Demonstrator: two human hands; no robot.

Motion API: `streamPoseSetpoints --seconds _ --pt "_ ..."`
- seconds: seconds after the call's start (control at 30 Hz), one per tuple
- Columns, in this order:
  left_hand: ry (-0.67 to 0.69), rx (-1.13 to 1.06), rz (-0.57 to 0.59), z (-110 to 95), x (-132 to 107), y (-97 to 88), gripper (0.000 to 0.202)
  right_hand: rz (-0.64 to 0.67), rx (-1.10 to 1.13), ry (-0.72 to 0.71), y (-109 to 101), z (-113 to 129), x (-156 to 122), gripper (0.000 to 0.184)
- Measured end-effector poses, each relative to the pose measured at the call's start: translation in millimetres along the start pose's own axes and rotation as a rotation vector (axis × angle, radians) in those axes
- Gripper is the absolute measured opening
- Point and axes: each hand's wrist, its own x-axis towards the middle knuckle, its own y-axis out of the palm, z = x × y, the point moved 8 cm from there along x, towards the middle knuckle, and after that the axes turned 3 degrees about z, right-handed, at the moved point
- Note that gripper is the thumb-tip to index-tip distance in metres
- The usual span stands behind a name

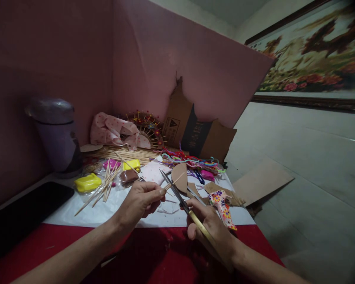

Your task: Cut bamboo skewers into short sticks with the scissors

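Note:
Pinched in the fingers of my left hand [146,197] is a thin bamboo skewer [177,179], its free end pointing up and to the right. My right hand [208,221] is wrapped round a pair of scissors [199,223] with pale yellow handles. The parted dark blades sit around the skewer, just beyond my left fingertips; whether they touch it I cannot tell. Behind the blades lies a brown cardboard half-disc [180,178]. To the left is a loose pile of skewers [108,183].
Yellow clay packets [88,183], a brown packet [129,176] and colourful fuzzy stems [192,157] lie on the white sheet [85,215]. A patterned glue gun [223,207] rests right. A phone [32,213] and tumbler [57,134] stand left; torn cardboard [177,114] leans behind.

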Motion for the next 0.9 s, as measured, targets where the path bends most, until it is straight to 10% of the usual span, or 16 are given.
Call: streamPoseSetpoints --seconds 0.9 --pt "0.41 0.424 -0.25 -28 -12 -9.2 0.029 -0.058 -0.028 -0.026 -2 1 1 0.039"
